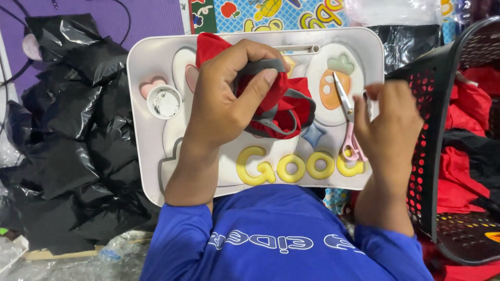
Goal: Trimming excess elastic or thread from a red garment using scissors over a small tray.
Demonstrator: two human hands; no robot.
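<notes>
In the head view, the left hand is closed around a bunched red garment with grey trim, thumb pressed over the grey band, holding it up just above the white lap tray that serves as the bench. The right hand is curled with fingers drawn in beside the pink-handled scissors; its fingertips seem to pinch something small near the scissor handles, but I cannot tell what, or whether they touch the scissors at all.

The scissors lie with the blades pointing up the tray, close to the garment's trim. A likely slip is the fabric dragging across them and knocking them off the tray edge toward the black basket. The small round tub at the left is well apart from both hands.
</notes>
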